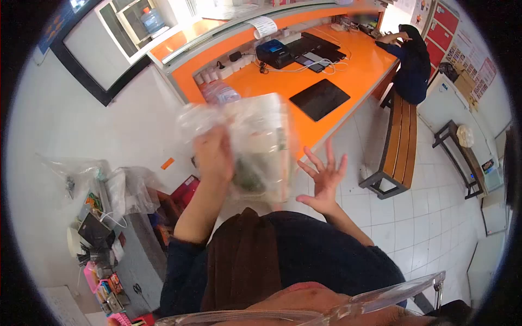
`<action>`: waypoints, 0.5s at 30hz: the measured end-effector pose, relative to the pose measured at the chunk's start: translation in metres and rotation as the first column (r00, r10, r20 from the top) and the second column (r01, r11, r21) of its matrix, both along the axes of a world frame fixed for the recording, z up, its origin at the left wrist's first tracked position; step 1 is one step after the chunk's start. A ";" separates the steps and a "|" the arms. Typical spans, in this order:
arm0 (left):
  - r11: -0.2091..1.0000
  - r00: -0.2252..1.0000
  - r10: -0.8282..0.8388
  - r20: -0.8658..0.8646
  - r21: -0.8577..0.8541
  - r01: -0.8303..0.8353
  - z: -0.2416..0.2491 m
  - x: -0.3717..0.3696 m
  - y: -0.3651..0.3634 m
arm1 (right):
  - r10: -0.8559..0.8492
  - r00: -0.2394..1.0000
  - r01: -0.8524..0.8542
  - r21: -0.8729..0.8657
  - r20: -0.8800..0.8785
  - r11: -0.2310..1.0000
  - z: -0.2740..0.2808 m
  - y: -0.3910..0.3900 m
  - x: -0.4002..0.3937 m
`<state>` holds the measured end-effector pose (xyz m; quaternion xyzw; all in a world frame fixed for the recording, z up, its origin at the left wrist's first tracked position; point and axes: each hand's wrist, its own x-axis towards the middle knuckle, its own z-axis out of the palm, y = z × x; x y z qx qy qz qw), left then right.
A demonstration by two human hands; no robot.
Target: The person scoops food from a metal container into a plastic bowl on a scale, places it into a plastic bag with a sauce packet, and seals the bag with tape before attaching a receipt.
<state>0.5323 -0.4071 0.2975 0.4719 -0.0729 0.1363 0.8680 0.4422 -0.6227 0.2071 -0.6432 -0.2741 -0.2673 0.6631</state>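
My left hand (215,152) is closed on the gathered side of a clear plastic bag (198,117), held up in front of my chest. Inside the bag is a bulky, block-shaped white pack (258,122) with a dark green patch low on its face. Motion blurs the bag, so its print cannot be read. To the right of it, my right hand (326,185) is raised with fingers spread, apart from the bag and holding nothing.
Beyond the bag stands an orange counter (261,81) with a black tablet-like panel (319,99), a small black printer (273,53) and cables. A person (411,68) sits on a slatted wooden bench (399,146). A cluttered grey cabinet (136,255) is at left.
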 end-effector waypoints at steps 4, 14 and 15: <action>0.984 0.980 -0.172 -0.103 -0.072 0.165 0.004 0.037 -0.090 | -0.162 0.984 0.171 -0.146 0.070 0.974 0.011 -0.040 0.013; 0.981 0.969 -0.082 -0.233 0.153 0.119 -0.074 0.126 -0.149 | -0.103 0.979 0.097 -0.041 -0.177 0.994 -0.052 -0.072 0.122; 0.987 0.976 -0.015 -0.216 0.152 0.049 -0.070 0.130 -0.147 | -0.031 0.973 0.050 0.076 -0.230 0.996 -0.053 -0.076 0.135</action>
